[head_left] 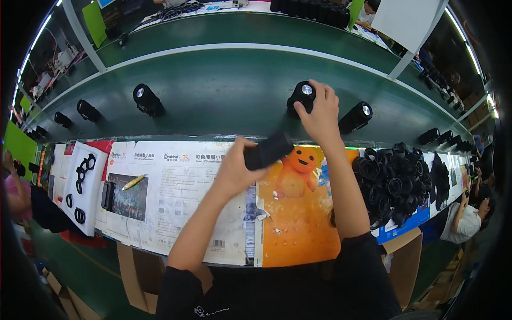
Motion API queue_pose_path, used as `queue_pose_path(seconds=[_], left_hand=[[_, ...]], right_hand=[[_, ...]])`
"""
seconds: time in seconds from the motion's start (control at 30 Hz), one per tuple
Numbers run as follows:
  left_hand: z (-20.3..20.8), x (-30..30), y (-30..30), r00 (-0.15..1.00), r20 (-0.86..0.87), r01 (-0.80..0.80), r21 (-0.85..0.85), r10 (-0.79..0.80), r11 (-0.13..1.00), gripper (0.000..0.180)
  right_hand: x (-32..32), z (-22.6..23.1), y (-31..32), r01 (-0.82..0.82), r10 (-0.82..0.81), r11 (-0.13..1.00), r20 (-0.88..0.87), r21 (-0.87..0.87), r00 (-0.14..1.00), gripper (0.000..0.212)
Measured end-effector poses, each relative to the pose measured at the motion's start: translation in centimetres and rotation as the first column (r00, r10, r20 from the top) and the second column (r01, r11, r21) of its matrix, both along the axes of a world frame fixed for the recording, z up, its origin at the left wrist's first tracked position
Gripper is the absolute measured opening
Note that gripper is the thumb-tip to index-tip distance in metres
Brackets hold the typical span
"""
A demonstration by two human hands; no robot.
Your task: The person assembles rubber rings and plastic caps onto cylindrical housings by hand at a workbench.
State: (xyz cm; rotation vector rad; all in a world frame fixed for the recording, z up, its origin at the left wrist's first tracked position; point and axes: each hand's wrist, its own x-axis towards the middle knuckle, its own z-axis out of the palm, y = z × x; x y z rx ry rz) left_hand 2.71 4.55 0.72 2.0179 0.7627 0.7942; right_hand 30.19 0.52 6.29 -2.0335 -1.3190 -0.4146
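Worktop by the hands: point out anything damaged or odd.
The orange printed sheet is scuffed with pale marks, and its left edge looks ragged beside the white printed sheet, suggesting wear. The black object in the left hand is too blurred to judge.

- Two hands: left hand [233, 170], right hand [321, 114].
- One blurred dark block [269, 150] in the left hand.
- Five nearer black cylinders [148, 100], one within the right hand's grip; farther ones too small to count.
- One white tray [92, 196].
- At least six black rings [79, 215], some overlapping.
- One yellow pen-like tool [133, 182].
- One black oblong piece [108, 196].
- One large heap of black parts [394, 184], too tangled to count.
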Motion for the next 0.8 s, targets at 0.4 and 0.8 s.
queue_pose_path(seconds=[0.4,0.8], left_hand=[[4.5,5.9,13.0,0.962,-0.229,-0.027,0.466,0.15,0.884,0.069],[3.9,5.1,6.4,0.982,0.185,-0.056,0.437,-0.029,0.898,0.05]], right_hand=[[2.9,-1.7,2.8,0.07,-0.078,0.996,-0.166,-0.057,0.983,0.083],[-5.0,3.3,-6.4,-0.231,0.321,0.946,-0.576,0.226,0.752,0.087]])
